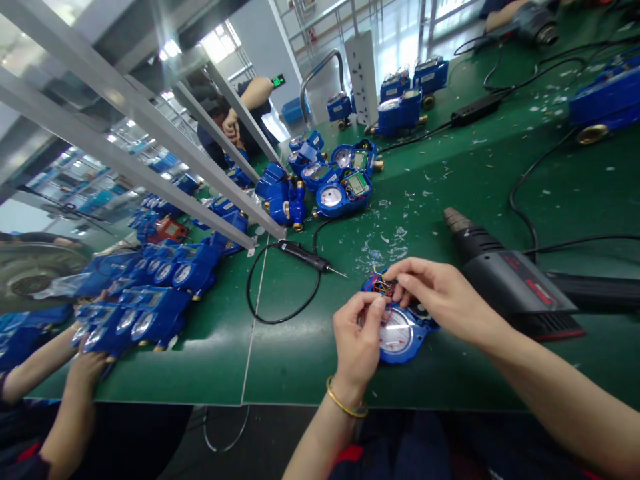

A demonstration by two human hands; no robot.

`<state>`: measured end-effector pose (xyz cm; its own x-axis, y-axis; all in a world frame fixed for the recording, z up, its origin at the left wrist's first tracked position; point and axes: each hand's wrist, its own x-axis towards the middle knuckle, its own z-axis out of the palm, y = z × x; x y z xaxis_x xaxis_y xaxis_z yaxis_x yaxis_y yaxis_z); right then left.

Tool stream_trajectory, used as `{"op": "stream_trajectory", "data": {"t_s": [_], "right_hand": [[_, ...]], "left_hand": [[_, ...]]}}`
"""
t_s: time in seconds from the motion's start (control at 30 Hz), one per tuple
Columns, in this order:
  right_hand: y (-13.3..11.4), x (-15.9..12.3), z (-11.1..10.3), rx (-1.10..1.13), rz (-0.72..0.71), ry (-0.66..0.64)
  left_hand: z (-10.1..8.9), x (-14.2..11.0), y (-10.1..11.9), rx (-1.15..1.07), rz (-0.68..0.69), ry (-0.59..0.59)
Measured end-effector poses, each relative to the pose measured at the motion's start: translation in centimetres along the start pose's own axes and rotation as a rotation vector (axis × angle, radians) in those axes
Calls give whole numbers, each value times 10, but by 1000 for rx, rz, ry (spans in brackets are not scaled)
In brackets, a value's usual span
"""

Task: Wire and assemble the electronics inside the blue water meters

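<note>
A blue water meter (400, 339) with a round clear dial lies on the green bench in front of me. Thin coloured wires (383, 285) stick up out of its opened upper part. My left hand (359, 330) rests at the meter's left side, thumb and forefinger pinched together by the wires. From the right, my right hand (434, 292) reaches in with its fingertips pinched on the wires. The finer detail between the fingertips is too small to make out.
A heat gun (515, 280) lies at right, its cord trailing back. A corded electric screwdriver (305, 255) lies left of centre. Several blue meters (333, 197) stand behind. White scraps litter the bench (290, 360). A co-worker's hands (87, 367) hold meters at far left.
</note>
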<state>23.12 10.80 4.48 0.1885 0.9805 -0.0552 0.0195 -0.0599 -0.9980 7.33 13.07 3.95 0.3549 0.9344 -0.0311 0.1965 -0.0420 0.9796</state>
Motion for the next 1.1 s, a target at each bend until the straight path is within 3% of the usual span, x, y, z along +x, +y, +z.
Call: {"op": "stream_trajectory", "data": {"t_s": [0.07, 0.13, 0.43, 0.7, 0.9, 1.1], "right_hand": [[5, -1, -2, -99, -28, -120], [10, -1, -3, -167, -55, -158], [11, 0, -3, -412, -183, -127], [15, 1, 2, -542, -205, -132], [10, 1, -2, -481, -241, -154], [10, 0, -3, -393, -170, -113]], "left_hand": [[-5, 2, 3, -15, -21, -34], [-9, 4, 6, -1, -25, -52], [-14, 13, -1, 173, -52, -40], [-11, 19, -6, -3, -138, -47], [-12, 26, -6, -89, -176, -29], [-13, 29, -8, -168, -230, -31]]}}
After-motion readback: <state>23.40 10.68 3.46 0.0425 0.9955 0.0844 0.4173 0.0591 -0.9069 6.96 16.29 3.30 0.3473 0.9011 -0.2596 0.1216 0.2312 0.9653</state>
